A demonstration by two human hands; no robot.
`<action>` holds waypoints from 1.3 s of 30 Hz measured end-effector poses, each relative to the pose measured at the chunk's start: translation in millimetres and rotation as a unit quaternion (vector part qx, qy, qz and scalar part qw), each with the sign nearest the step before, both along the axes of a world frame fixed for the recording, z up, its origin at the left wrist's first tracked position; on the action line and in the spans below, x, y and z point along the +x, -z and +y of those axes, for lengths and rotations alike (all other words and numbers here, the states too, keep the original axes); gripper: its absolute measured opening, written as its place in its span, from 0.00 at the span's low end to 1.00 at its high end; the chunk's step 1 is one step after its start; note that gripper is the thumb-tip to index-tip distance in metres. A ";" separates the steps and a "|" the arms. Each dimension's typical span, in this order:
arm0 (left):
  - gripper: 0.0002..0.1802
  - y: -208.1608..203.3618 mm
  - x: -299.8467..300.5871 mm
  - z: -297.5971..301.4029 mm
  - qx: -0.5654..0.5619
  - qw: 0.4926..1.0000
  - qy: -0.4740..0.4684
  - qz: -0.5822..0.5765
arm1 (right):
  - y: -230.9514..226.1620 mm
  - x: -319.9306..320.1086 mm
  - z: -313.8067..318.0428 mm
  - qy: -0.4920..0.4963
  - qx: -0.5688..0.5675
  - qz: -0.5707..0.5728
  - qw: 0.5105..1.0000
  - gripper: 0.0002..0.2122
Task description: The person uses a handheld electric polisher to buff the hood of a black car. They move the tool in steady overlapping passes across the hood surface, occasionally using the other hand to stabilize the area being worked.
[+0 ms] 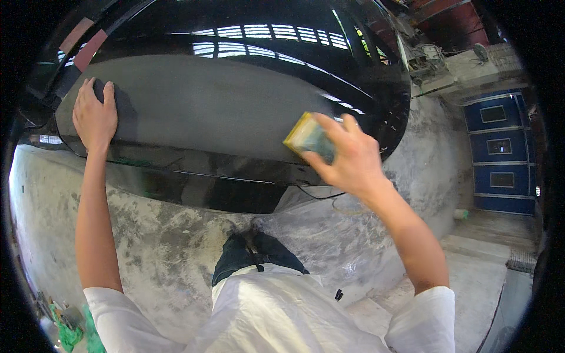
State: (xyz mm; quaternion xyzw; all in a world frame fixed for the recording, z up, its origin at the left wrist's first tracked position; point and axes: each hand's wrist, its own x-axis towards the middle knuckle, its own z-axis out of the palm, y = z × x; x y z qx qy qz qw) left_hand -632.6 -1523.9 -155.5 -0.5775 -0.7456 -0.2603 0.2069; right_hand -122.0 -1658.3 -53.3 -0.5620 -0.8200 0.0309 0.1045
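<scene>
A glossy black car panel (282, 76) spreads out in front of me, with a dull grey matte patch (194, 106) along its near side. At the patch's left end, my left hand (96, 115) lies on the surface, fingers stretched out and thumb apart, holding nothing. My right hand (353, 150) is wrapped round a sanding block (312, 136) with a yellow edge, at the right end of the patch. Both the block and the fingers are slightly blurred. Whether the block's underside touches the panel, I cannot tell.
Two reddish flat pieces (90, 50), possibly sandpaper, lie beyond my left hand. A thin dark cable (321, 195) hangs below the car's near edge. The concrete floor (170, 241) is stained. Blue doors (500, 147) with small windows stand at the right; green material (67, 332) lies at the lower left.
</scene>
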 end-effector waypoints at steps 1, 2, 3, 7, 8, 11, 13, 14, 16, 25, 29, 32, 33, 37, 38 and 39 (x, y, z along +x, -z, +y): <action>0.35 -0.6 1.7 0.0 -0.005 1.000 -0.008 0.005 | -1.3 19.5 -4.8 0.024 0.005 -0.010 1.000 0.31; 0.35 -1.0 3.4 -0.3 -0.005 1.000 -0.018 0.007 | -2.5 35.7 -6.5 0.048 -0.003 -0.018 0.999 0.32; 0.35 -1.3 5.3 -0.4 -0.005 1.000 -0.030 0.009 | -3.9 45.9 -7.3 0.086 -0.002 -0.018 0.996 0.30; 0.35 0.0 7.0 -4.4 -0.013 0.999 -0.031 0.012 | -0.9 18.1 5.3 0.075 0.006 -0.014 0.997 0.28; 0.35 0.4 5.7 -4.2 -0.009 1.000 -0.025 0.011 | 0.2 -6.0 11.8 0.037 0.001 -0.018 0.999 0.26; 0.35 -1.0 0.2 -2.2 0.010 1.000 -0.004 0.003 | -1.1 -92.4 23.9 -0.046 0.017 0.048 0.998 0.20; 0.35 -4.8 -1.2 -1.3 0.012 1.000 0.003 0.004 | -7.9 -140.7 30.8 -0.064 -0.023 0.082 0.994 0.17; 0.35 -7.6 0.8 -2.1 0.007 1.000 0.004 0.009 | -10.9 -152.8 30.3 -0.078 -0.030 0.093 0.992 0.17; 0.33 -12.9 14.4 -6.6 -0.004 1.000 0.000 0.021 | -12.9 -156.5 25.8 -0.061 -0.048 0.115 0.990 0.18; 0.34 -10.4 183.5 -53.8 -0.024 0.958 0.285 0.010 | 28.4 8.1 -19.4 0.152 0.066 0.053 0.985 0.31; 0.34 -16.9 200.2 -56.5 -0.040 0.962 0.269 0.015 | 33.8 86.9 -17.3 0.293 0.035 0.037 0.955 0.29; 0.34 -14.9 197.3 -56.4 -0.041 0.965 0.259 0.019 | 32.5 101.2 -14.5 0.327 0.056 0.059 0.942 0.29; 0.34 -11.9 196.2 -55.0 -0.040 0.965 0.257 0.023 | 32.9 92.1 -12.2 0.311 0.064 0.056 0.947 0.29; 0.33 0.3 188.9 -48.8 -0.045 0.965 0.256 0.031 | 43.2 -13.6 -20.1 0.212 0.041 0.040 0.976 0.28; 0.33 2.6 185.2 -45.4 -0.046 0.965 0.255 0.030 | 44.5 -46.0 -17.1 0.183 0.058 0.057 0.980 0.26; 0.32 4.3 181.7 -42.9 -0.046 0.966 0.252 0.035 | 42.2 -72.2 -15.3 0.152 0.050 0.090 0.983 0.26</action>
